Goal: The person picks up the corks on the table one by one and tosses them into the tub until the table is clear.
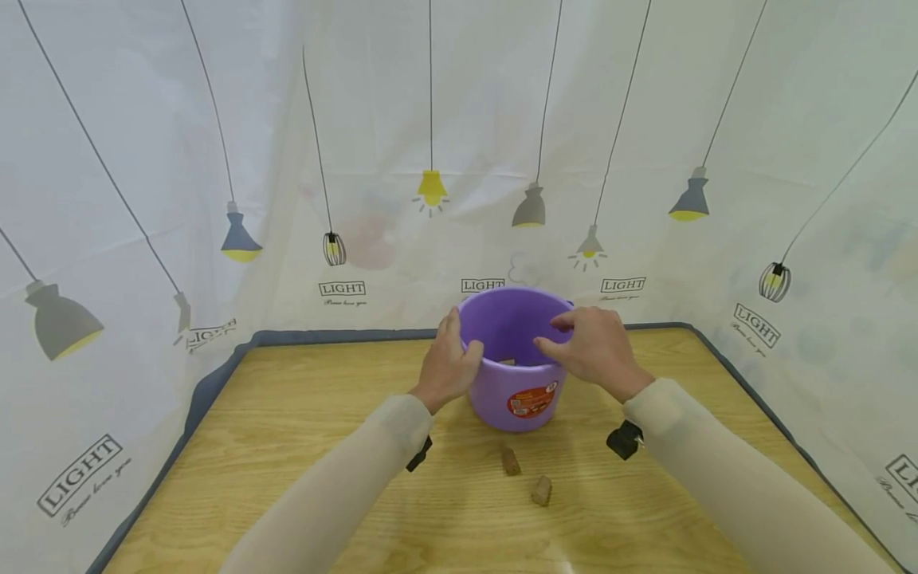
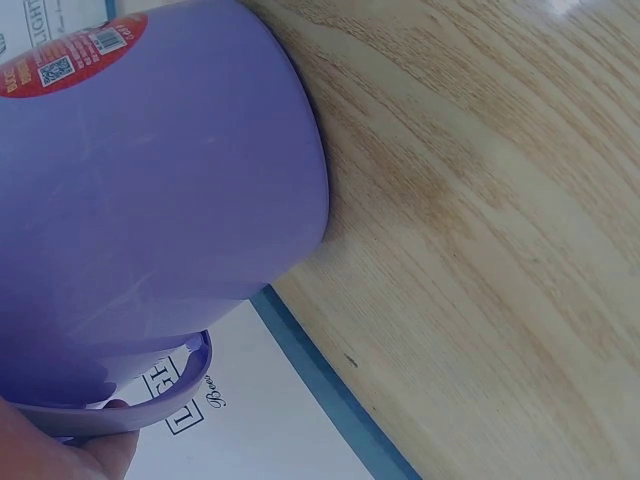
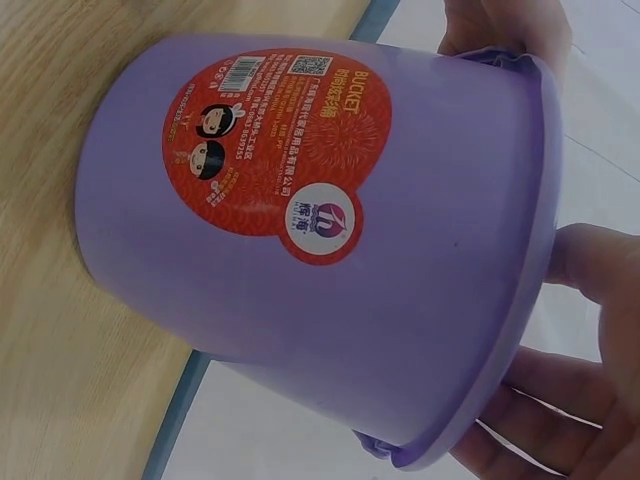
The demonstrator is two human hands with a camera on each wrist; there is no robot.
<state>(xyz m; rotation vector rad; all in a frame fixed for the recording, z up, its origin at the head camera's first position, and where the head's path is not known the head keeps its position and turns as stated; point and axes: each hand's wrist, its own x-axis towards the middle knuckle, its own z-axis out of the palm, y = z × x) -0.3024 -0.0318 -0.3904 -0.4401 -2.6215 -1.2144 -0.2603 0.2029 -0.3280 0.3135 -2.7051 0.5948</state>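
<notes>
A purple bucket (image 1: 512, 399) with a red label stands upright on the wooden table. My left hand (image 1: 448, 363) grips its rim at the left, thumb at the inner side. In the left wrist view, part of that hand shows beside a purple loop (image 2: 180, 395) of the bucket. My right hand (image 1: 595, 351) is at the right rim, thumb and fingers apart and reaching over the opening; some fingertips are hidden behind the rim in the right wrist view. Two small brown cork-like pieces (image 1: 510, 461) lie in front of the bucket. A small tan patch shows inside it.
The wooden table (image 1: 323, 414) has a dark blue border along its back and sides. White sheets (image 1: 387, 119) printed with hanging lamps surround it at the back, left and right. Each wrist carries a black device (image 1: 625, 440).
</notes>
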